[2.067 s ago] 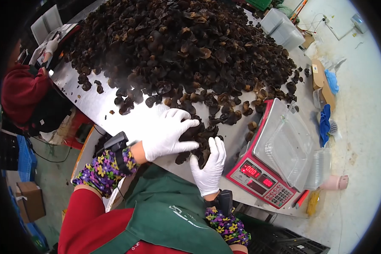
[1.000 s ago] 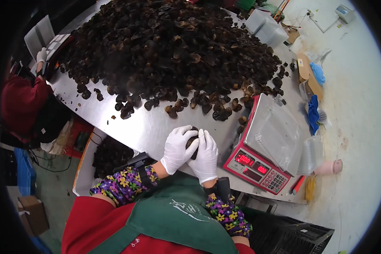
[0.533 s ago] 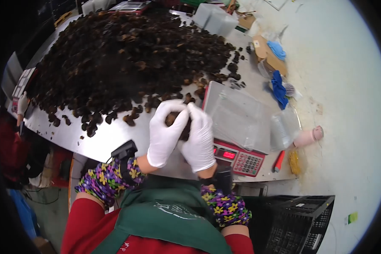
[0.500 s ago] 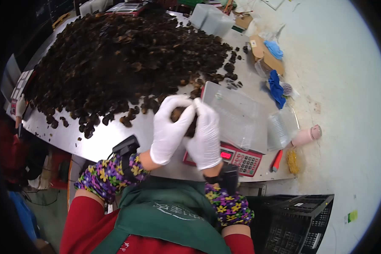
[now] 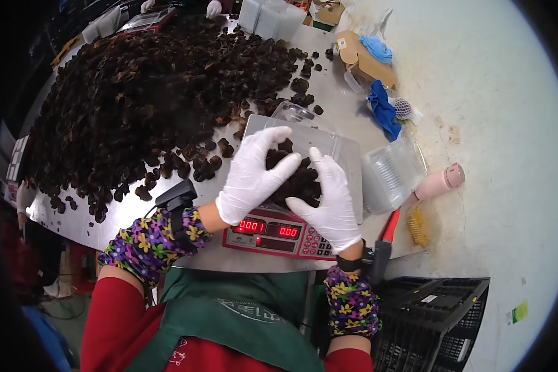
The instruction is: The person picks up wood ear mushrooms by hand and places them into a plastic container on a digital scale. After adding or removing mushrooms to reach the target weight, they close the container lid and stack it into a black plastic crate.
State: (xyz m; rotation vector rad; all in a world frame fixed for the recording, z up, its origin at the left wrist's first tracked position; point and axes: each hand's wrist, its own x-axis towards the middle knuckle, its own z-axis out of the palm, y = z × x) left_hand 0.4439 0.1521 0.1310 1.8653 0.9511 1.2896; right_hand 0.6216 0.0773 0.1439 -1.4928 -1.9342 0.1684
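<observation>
A: Where are the hands at the moment?

B: Both are over the scale [image 5: 279, 245]. The left hand [image 5: 249, 183] and the right hand [image 5: 328, 208] are apart, fingers curved and loosely opened, with a clump of dark, wrinkled pieces [image 5: 299, 181] between them.

A: Are they clamped on it?

B: No, they cup it from either side, thumbs over its edges. I can't tell how firmly the covered fingers press.

A: And under the clump?

B: The scale's flat pan [image 5: 347, 155], though the hands and pieces hide part of it. Red digits glow just below the left hand.

A: What's beyond them?

B: A big pile of the same dark pieces [image 5: 124, 105] spreads over the metal worktop [image 5: 195, 201], ahead and to the left, with loose bits near its edge.

A: Anything to the right?

B: Clear plastic trays [image 5: 387, 177] beside the scale, then a pink bottle [image 5: 439, 183] lying on its side. A yellow brush [image 5: 417, 226] is nearer, and a blue cloth [image 5: 383, 111] lies farther ahead.

A: Anyone else?

B: Another person's gloved hand [image 5: 25, 197] shows far to the left, by the pile.
</observation>
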